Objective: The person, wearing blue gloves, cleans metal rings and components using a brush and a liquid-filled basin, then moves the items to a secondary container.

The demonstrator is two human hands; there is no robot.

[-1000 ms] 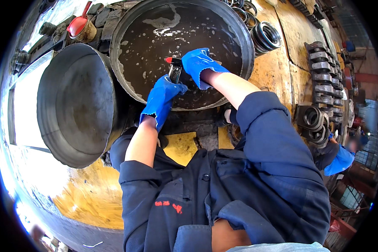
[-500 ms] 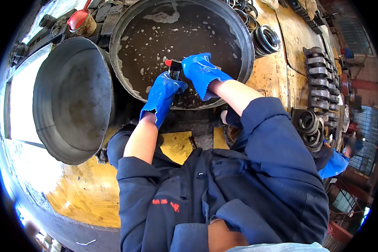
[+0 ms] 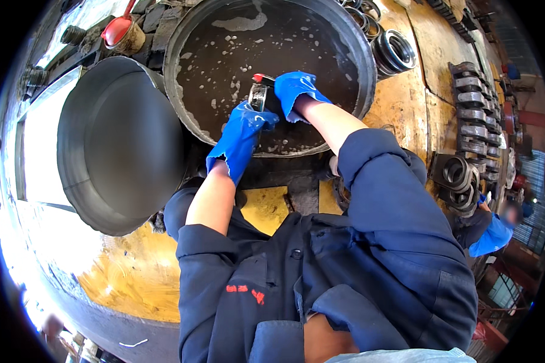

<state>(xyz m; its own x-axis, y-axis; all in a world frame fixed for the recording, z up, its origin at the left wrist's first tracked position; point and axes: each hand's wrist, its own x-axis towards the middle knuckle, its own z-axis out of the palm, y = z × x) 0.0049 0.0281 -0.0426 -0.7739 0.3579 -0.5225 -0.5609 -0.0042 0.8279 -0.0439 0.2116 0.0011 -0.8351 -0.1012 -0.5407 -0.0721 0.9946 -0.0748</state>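
While our 2 hands work over the wide round grey metal basin (image 3: 367, 78) at 12 o'clock, we do best to steady the part and let only the tool move. Our left hand (image 3: 242, 130), in a slick blue rubber glove, is curled on the near end of the shiny ring-like metal part (image 3: 258, 97), which sits over the murky brown liquid (image 3: 218, 66), toward the basin's 6 o'clock side. Our right hand (image 3: 298, 94), gloved alike, comes in from 3 o'clock and seems to pinch the black red-tipped hand tool (image 3: 263, 78); the gloves hide just how our fingers lie. Its red end points to 9 o'clock, close by the part's far edge, and we cannot tell whether they touch.

Wet rubber on smooth metal will likely slip, so we should grip the part firmly, with our left fingertips below the tool's path. Short, even strokes, turning the part a little between them, should reach the whole rim. Staying low over the basin would let drips fall back inside, away from the deep grey metal tub (image 3: 97, 139) near 9 o'clock and the stacked dark metal rings (image 3: 398, 51) between 1 and 2 o'clock.
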